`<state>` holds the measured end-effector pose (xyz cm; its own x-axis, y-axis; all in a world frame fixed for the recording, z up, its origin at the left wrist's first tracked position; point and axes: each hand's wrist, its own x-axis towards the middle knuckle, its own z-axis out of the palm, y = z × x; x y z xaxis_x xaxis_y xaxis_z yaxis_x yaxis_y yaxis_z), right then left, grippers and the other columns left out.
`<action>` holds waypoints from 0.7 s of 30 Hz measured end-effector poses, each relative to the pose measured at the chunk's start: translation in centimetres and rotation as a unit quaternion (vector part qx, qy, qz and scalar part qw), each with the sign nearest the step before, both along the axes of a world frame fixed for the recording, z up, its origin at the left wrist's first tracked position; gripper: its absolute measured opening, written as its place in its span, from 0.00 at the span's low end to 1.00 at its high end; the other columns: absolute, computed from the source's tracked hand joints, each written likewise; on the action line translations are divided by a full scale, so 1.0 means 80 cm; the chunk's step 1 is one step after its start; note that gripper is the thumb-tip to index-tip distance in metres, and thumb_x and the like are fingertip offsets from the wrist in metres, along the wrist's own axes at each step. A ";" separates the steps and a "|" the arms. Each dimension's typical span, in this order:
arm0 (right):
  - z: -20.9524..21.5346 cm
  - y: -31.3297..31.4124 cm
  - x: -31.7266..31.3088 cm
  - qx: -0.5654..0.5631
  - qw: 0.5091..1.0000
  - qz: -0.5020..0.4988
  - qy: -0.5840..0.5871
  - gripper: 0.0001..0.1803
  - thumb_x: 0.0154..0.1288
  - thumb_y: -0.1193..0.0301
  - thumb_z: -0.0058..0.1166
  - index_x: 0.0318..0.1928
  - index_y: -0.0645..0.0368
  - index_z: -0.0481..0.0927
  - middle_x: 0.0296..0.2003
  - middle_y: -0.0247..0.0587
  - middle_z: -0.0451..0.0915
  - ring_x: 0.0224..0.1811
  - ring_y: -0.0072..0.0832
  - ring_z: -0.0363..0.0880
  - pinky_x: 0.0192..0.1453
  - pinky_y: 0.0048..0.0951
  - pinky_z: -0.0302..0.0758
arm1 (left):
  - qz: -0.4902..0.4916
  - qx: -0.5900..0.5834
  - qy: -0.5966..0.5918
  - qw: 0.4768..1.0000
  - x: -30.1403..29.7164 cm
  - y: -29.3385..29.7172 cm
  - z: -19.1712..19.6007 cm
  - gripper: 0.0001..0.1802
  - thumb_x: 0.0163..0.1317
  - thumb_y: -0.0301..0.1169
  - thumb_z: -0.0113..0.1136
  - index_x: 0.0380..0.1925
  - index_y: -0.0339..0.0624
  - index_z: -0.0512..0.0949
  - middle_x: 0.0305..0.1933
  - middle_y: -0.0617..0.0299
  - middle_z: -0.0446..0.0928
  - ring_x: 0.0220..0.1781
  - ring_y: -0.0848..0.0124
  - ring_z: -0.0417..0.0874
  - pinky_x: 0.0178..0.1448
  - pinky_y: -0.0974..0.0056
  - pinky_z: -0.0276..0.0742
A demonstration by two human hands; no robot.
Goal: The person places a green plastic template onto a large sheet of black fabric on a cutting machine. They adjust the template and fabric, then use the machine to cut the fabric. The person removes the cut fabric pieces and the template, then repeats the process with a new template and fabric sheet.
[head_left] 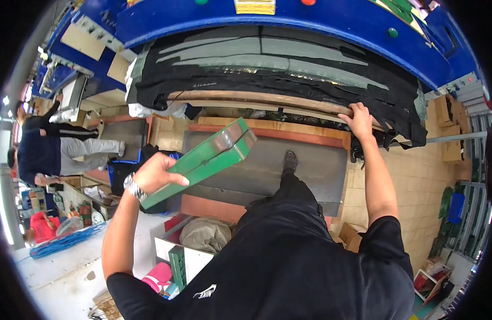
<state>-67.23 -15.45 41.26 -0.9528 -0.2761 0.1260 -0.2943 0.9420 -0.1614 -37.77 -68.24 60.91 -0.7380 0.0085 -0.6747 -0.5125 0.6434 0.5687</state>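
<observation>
The left hand [156, 173] is closed around the near end of a long green bar [207, 161], which is held tilted, its other end pointing far and right. The right hand [359, 121] lies over the right part of a wooden bar [267, 97]; I cannot tell whether it grips. Farther is black cloth [310, 81] before a blue machine [331, 36]. Near left, a white table [70, 277] carries blue strings [67, 241].
</observation>
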 end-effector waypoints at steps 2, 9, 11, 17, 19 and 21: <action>-0.006 -0.002 -0.003 0.004 1.000 -0.003 -0.022 0.27 0.55 0.52 0.75 0.48 0.58 0.85 0.48 0.45 0.80 0.56 0.47 0.78 0.57 0.53 0.76 | -0.043 -0.031 -0.021 0.998 -0.074 0.021 0.020 0.20 0.51 0.38 0.84 0.38 0.36 0.90 0.29 0.66 0.87 0.31 0.80 0.82 0.42 0.66 0.80; 0.011 0.003 -0.006 -0.078 0.995 0.031 -0.058 0.23 0.52 0.59 0.76 0.42 0.62 0.86 0.45 0.46 0.79 0.52 0.45 0.78 0.55 0.47 0.77 | -0.108 -0.054 -0.059 0.991 -0.294 0.093 0.000 0.22 0.50 0.44 0.85 0.33 0.37 0.89 0.26 0.64 0.85 0.29 0.77 0.82 0.38 0.63 0.79; 0.014 0.008 -0.005 -0.083 0.993 0.036 -0.075 0.22 0.51 0.59 0.76 0.42 0.61 0.86 0.45 0.45 0.79 0.52 0.45 0.77 0.55 0.46 0.77 | -0.142 -0.072 -0.079 0.984 -0.345 0.106 -0.015 0.22 0.49 0.45 0.85 0.32 0.37 0.89 0.25 0.64 0.84 0.28 0.76 0.81 0.37 0.62 0.78; 0.029 0.015 -0.006 -0.123 0.984 0.052 -0.118 0.21 0.52 0.60 0.75 0.41 0.60 0.86 0.44 0.40 0.77 0.53 0.41 0.76 0.56 0.44 0.77 | -0.204 -0.109 -0.140 0.963 -0.437 0.139 -0.054 0.22 0.49 0.45 0.85 0.30 0.37 0.88 0.23 0.63 0.83 0.28 0.74 0.81 0.36 0.60 0.76; 0.042 0.014 -0.006 -0.122 0.977 0.061 -0.164 0.20 0.53 0.61 0.75 0.40 0.61 0.85 0.43 0.40 0.77 0.53 0.42 0.76 0.56 0.45 0.77 | -0.226 -0.114 -0.131 0.959 -0.445 0.143 -0.066 0.22 0.49 0.44 0.85 0.28 0.37 0.86 0.21 0.66 0.80 0.26 0.75 0.78 0.33 0.60 0.75; 0.049 0.014 -0.005 -0.125 0.970 0.075 -0.195 0.19 0.54 0.61 0.74 0.40 0.61 0.85 0.42 0.40 0.78 0.52 0.43 0.77 0.55 0.46 0.78 | -0.228 -0.088 -0.131 0.961 -0.444 0.134 -0.089 0.23 0.49 0.45 0.85 0.29 0.37 0.87 0.22 0.65 0.81 0.27 0.74 0.79 0.34 0.60 0.75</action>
<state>-67.60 -14.33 45.20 -0.8934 -0.4217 -0.1547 -0.2953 0.8109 -0.5052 -73.30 -57.51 53.75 -0.4893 0.1593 -0.8574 -0.2648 0.9096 0.3201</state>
